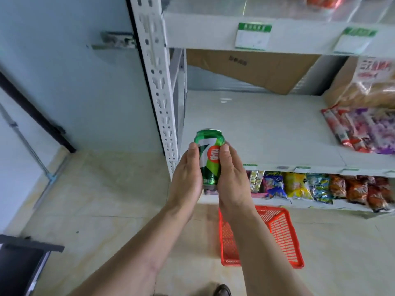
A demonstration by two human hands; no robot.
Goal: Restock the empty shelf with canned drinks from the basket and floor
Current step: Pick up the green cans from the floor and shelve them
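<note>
A green can (209, 155) is being held upright between both hands, in front of the near left corner of the white shelf (256, 129). The left hand (187, 178) is being pressed against the can's left side and the right hand (232, 178) against its right side; the fingers of each are being wrapped round its far side, so each grip is holding the can. The can is being kept in the air, above the shelf's front edge and beside the perforated white upright (158, 82).

A large stretch of the shelf board is being left bare on its left part, while red and purple snack packets (361, 129) are being shown lying at its right end. A cardboard box (252, 67) is being seen at the back. On the tier below, a row of coloured snack bags (316, 186) is being displayed. A red basket (277, 233) is being seen on the tiled floor (106, 210) below the right forearm; its contents cannot be told.
</note>
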